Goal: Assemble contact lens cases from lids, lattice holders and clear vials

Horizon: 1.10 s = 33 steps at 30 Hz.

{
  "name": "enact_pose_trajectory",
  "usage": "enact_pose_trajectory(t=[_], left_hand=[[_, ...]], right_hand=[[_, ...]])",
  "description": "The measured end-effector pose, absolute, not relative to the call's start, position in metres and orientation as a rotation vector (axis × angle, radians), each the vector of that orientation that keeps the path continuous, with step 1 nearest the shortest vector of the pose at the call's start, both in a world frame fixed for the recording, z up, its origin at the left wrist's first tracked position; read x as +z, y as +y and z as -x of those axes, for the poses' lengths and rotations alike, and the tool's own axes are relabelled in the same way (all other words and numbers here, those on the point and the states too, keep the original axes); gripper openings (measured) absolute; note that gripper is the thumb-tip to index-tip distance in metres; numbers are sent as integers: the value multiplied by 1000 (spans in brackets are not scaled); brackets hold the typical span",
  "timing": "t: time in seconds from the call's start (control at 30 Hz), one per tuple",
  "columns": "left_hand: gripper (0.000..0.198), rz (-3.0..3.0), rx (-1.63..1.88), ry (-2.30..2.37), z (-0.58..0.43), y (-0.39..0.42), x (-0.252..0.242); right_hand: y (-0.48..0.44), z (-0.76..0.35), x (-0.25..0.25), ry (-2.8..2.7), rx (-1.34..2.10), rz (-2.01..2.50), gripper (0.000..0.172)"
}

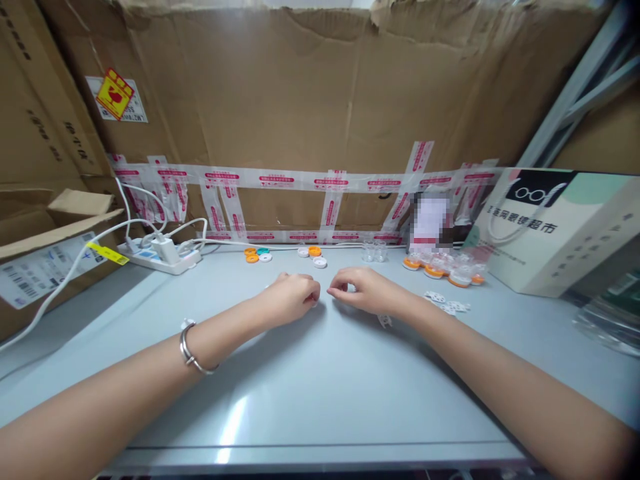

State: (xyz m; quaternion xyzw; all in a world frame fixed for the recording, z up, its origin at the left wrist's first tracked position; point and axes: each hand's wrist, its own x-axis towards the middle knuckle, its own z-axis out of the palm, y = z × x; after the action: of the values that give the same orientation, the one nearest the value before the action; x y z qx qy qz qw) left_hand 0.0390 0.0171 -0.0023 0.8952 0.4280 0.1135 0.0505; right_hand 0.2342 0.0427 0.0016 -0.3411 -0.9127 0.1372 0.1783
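Observation:
My left hand (293, 297) is closed just above the table, fingers curled down. A small pale edge shows under its fingertips, too small to name. Facing it across a narrow gap, my right hand (363, 290) has thumb and forefinger brought together in a pinch; what it holds, if anything, cannot be made out. Beside the right wrist lie flat white cut-out pieces (447, 303), and another white piece (385, 321) is partly under that hand. Behind the hands are a white round cap (320, 263), an orange cap (315, 251) and small clear cups (375, 252).
Orange and teal caps (251, 257) lie at the back left, near a white power strip (167, 257) with cables. Clear containers with orange bases (445, 267) stand at the back right, before a paper bag (545, 233). A large cardboard box (300, 100) walls off the back.

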Motion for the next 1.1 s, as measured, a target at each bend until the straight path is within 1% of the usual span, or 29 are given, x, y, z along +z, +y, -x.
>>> enact_pose_trajectory(t=[0.07,0.2,0.37,0.57,0.67,0.8,0.93,1.1], left_hand=[[16,-2706,383,1307,-35,20,-4],[21,-2669,485,1343,-21,20,-3],[20,-2622,592,1366,-4,9,-5],[21,-2653,440,1305,16,2,4],[22,-2610,450,1504,41,13,19],[23,-2506,434,1901,81,38,29],[27,-2417,434,2015,103,57,16],[43,-2460,473,1920,102,72,-8]], right_hand=[[43,-235,1,-2580,400,966,18],[44,-234,1,-2556,413,996,16],[39,-224,-2,-2502,426,1070,14],[31,-206,-22,-2406,436,1119,27],[30,-202,-28,-2382,434,1127,22],[30,-203,-26,-2387,447,1122,12],[31,-205,-24,-2399,451,1118,10],[32,-205,-23,-2406,467,1131,12]])
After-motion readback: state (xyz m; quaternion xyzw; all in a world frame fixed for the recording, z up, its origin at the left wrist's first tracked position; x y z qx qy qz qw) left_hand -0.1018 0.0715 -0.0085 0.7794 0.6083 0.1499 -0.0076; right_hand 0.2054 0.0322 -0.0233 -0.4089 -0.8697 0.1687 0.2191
